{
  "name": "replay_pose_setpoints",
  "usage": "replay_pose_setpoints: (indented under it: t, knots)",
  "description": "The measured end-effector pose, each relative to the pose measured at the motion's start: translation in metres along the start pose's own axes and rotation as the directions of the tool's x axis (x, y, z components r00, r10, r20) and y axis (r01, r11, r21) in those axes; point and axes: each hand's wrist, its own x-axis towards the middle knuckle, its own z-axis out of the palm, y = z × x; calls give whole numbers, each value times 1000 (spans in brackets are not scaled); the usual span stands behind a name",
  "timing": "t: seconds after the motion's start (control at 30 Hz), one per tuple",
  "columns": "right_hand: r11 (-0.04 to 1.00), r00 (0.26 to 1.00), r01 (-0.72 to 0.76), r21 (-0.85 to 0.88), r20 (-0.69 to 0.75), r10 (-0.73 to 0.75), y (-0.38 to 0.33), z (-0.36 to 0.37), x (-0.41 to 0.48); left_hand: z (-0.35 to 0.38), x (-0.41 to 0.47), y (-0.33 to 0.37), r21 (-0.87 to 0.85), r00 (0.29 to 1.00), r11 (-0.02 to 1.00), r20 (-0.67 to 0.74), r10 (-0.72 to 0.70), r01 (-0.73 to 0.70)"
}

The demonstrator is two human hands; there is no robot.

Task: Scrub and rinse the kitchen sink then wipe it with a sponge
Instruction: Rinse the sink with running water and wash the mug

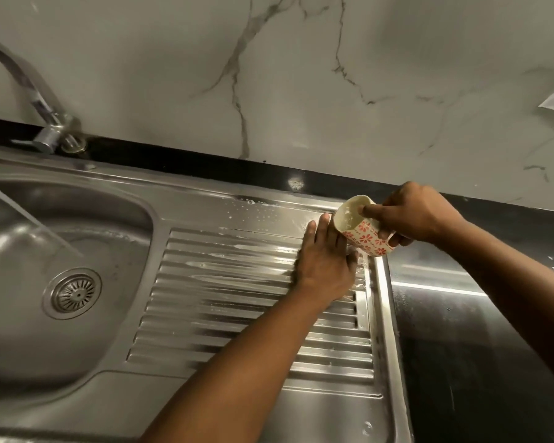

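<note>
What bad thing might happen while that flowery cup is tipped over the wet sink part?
The right hand pinches the tilted cup by its rim, one finger inside; it might slip and chip on the steel drainboard. It hangs near the drainboard's right edge, so water may run onto the black countertop.

Cup point(367, 236) cream, red flowers; sink point(205, 314) steel-grey; wall point(301, 75) white, grey-veined.

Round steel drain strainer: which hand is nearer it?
Left. The left hand lies flat on the ribbed steel drainboard, right of the strainer; the right hand grips the white red-flowered cup farther right.
</note>
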Motion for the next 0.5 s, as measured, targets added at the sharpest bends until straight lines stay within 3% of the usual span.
replay_pose_setpoints:
  t: [0.23,0.43,0.5]
  knots:
    - [989,991,131,-75,29,-129,-26,10,4,-8,-21,-39,-54,988,987,-26,-150,149]
    - [954,986,40,297,141,-85,-24,6,-4,-19,-50,-84,-95,937,935,-39,-348,343]
    - [939,986,5,344,157,-63,-22,3,-7,-23,-55,-88,-111,929,924,-26,-370,365]
